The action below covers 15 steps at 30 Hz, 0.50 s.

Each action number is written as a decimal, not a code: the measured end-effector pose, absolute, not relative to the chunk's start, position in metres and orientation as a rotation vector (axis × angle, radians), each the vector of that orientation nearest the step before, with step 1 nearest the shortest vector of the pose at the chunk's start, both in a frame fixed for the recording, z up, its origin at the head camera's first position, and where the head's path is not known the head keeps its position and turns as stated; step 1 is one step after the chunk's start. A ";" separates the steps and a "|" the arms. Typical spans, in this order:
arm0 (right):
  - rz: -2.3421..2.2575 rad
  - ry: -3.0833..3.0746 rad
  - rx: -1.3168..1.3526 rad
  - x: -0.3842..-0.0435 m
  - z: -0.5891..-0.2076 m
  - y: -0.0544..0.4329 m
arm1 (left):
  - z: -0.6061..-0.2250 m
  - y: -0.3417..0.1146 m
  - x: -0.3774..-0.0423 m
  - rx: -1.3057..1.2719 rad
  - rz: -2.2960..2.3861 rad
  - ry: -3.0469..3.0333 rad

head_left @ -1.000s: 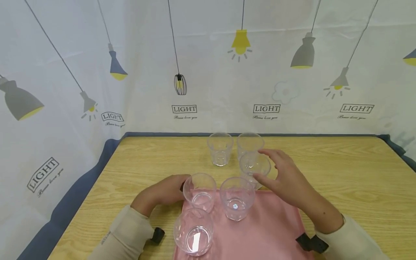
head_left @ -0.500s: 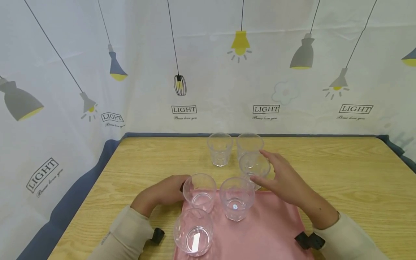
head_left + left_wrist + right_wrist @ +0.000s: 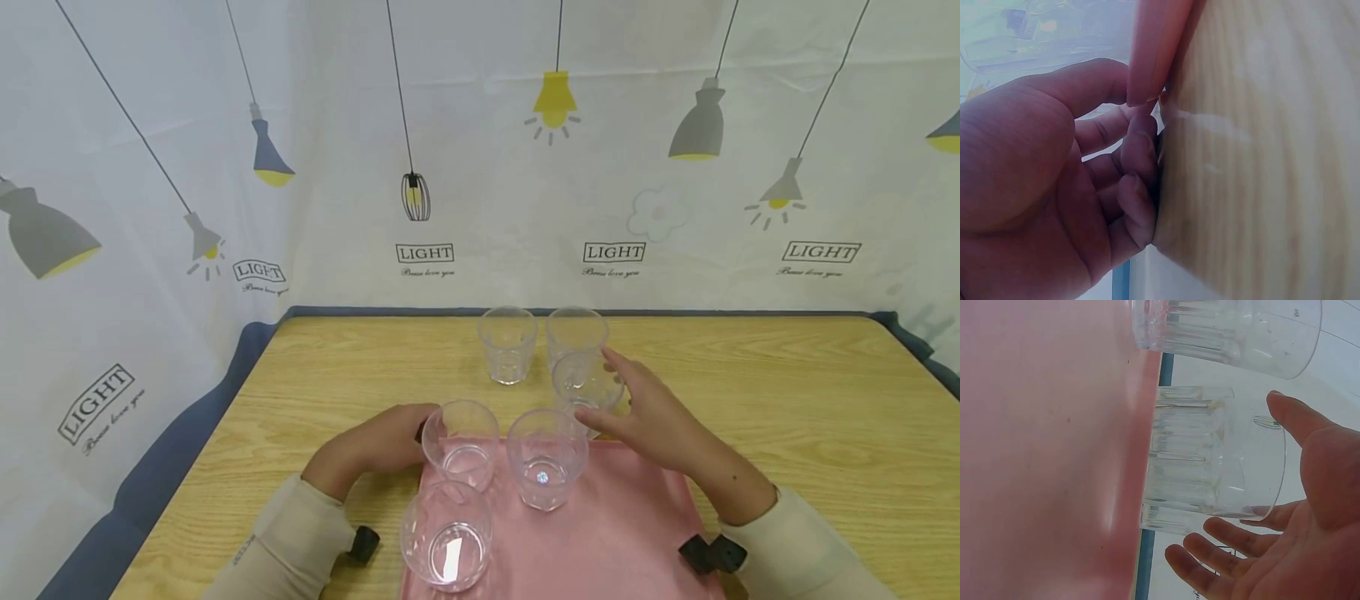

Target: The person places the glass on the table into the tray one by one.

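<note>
In the head view my left hand [image 3: 386,437] is at the far left corner of a pink tray [image 3: 622,517]. The left wrist view shows its thumb against the tray edge [image 3: 1157,50], with the other fingers curled beside it at the tabletop. My right hand [image 3: 663,425] spreads its fingers and thumb around a clear cup [image 3: 581,387] standing just beyond the tray's far edge. In the right wrist view the thumb is near that cup's [image 3: 1191,450] rim, and the fingers extend past its other side. Firm contact is not visible.
On the tray stand three clear cups: a front left one [image 3: 446,533], a back left one [image 3: 461,442] and a middle one [image 3: 547,458]. Two more, a left one [image 3: 507,342] and a right one [image 3: 576,329], stand toward the back of the wooden table [image 3: 810,400]. A printed curtain hangs behind.
My right hand has shifted slightly left and its thumb has moved a little along the near side of the cup. The left hand, tray and cups look unmoved.
</note>
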State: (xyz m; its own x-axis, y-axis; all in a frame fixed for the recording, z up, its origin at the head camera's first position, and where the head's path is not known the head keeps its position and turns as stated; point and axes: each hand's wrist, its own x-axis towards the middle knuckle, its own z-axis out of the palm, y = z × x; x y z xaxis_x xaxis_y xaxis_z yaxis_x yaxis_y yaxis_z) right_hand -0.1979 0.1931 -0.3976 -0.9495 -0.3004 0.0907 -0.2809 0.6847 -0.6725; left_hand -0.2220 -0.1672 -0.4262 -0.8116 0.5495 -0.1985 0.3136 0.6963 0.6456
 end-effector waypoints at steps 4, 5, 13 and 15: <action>-1.140 2.840 -0.481 -0.198 -0.399 0.193 | -0.427 -0.168 -0.222 0.674 0.865 2.530; -1.142 2.836 -0.477 -0.198 -0.400 0.193 | -0.427 -0.168 -0.222 0.675 0.863 2.530; -1.164 2.826 -0.450 -0.198 -0.400 0.192 | -0.427 -0.168 -0.222 0.683 0.860 2.534; -1.169 2.830 -0.443 -0.198 -0.400 0.192 | -0.427 -0.168 -0.222 0.682 0.859 2.535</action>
State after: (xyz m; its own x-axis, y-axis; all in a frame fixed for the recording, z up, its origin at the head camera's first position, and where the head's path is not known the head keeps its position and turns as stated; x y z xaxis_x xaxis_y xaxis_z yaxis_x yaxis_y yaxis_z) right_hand -0.1983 0.1919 -0.3999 -0.9578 -0.2800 0.0642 -0.2437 0.6736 -0.6978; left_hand -0.2220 -0.1678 -0.4271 -0.8111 0.5524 -0.1922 0.3218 0.6960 0.6419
